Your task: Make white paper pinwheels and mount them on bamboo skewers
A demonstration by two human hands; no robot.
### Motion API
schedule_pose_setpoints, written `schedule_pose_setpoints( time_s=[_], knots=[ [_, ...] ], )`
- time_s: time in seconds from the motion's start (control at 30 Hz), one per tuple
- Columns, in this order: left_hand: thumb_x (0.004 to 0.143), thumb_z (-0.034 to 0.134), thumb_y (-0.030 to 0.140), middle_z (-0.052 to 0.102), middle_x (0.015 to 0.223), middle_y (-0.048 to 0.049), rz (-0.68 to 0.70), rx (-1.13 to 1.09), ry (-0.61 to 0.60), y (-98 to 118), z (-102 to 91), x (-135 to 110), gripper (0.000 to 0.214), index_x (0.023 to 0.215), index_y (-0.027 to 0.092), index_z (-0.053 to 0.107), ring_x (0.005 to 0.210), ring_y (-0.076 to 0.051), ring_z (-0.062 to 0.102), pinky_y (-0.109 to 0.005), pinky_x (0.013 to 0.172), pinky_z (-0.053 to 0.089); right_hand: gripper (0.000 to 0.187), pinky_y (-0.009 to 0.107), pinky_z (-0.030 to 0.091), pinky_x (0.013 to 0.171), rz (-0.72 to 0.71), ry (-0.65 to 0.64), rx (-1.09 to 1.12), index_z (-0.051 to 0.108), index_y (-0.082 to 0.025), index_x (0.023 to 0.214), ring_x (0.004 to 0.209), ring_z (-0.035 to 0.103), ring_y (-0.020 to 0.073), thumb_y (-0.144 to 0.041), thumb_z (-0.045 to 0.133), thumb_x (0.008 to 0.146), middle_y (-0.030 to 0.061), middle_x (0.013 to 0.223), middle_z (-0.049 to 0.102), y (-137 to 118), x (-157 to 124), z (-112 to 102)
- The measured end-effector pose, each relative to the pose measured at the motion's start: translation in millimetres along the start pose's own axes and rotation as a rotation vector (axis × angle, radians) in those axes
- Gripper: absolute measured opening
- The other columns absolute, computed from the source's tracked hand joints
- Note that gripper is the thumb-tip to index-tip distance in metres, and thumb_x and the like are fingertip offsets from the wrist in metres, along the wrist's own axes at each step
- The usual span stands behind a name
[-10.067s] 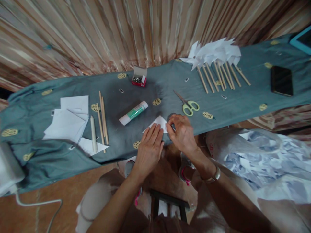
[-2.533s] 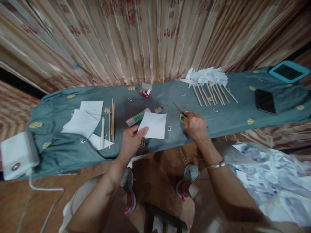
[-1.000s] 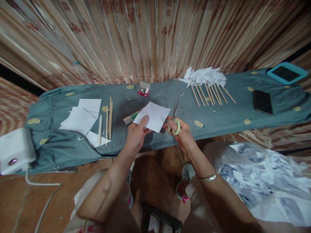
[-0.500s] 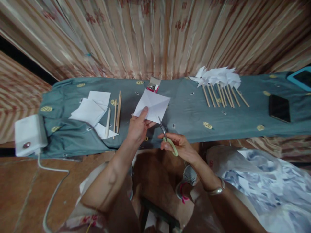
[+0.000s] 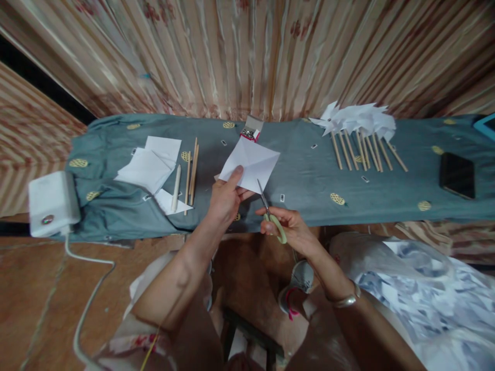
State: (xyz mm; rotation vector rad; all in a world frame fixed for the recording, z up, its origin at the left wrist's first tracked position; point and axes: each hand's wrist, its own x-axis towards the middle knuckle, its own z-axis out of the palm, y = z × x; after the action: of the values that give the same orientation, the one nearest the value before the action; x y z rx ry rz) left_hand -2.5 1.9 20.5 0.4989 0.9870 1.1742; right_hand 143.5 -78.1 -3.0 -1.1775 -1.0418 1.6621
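My left hand (image 5: 226,196) pinches the lower left corner of a creased white paper square (image 5: 251,162), held up above the grey-blue cloth (image 5: 301,178). My right hand (image 5: 288,229) grips green-handled scissors (image 5: 270,214), its fingers through the loops. The blades point up at the bottom edge of the paper, their tips close to it. Behind the paper a small red box of pins (image 5: 250,131) stands open.
On the left lie a pile of white paper sheets (image 5: 149,165) and several wooden sticks (image 5: 190,167). Finished paper pinwheels on sticks (image 5: 359,131) lie at the back right, with a black phone (image 5: 457,175) beyond. A white device (image 5: 52,203) with a cable sits at the far left.
My right hand picked the scissors off the cloth and brought them under the paper. My left hand lifted the unfolded square off the table and turned it corner-up.
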Motion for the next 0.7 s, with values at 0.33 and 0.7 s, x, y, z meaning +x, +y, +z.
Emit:
schedule_pose_setpoints(
  time_s=[0.33, 0.7],
  knots=[
    [0.078, 0.073, 0.037, 0.076, 0.089, -0.0075, -0.008, 0.041, 0.01, 0.1, 2.1, -0.1, 0.027, 0.094, 0.017, 0.065, 0.083, -0.022, 0.073, -0.03, 0.067, 0.057, 0.043, 0.021, 0.036, 0.048, 0.007, 0.04, 0.031, 0.073, -0.021, 0.085, 0.051, 0.045, 0.0066, -0.05, 0.086, 0.055, -0.0067, 0.055, 0.053, 2.1, 1.4, 1.9],
    [0.078, 0.073, 0.032, 0.075, 0.086, -0.0068, -0.009, 0.009, 0.011, -0.4, 0.3, 0.8, 0.025, 0.094, 0.015, 0.064, 0.08, -0.021, 0.073, -0.032, 0.072, 0.058, 0.038, 0.02, 0.042, 0.05, 0.033, 0.055, 0.035, 0.074, -0.021, 0.083, 0.051, 0.049, 0.0065, -0.042, 0.087, 0.053, -0.0065, 0.056, 0.057, 0.4, 1.9, 2.6]
  ],
)
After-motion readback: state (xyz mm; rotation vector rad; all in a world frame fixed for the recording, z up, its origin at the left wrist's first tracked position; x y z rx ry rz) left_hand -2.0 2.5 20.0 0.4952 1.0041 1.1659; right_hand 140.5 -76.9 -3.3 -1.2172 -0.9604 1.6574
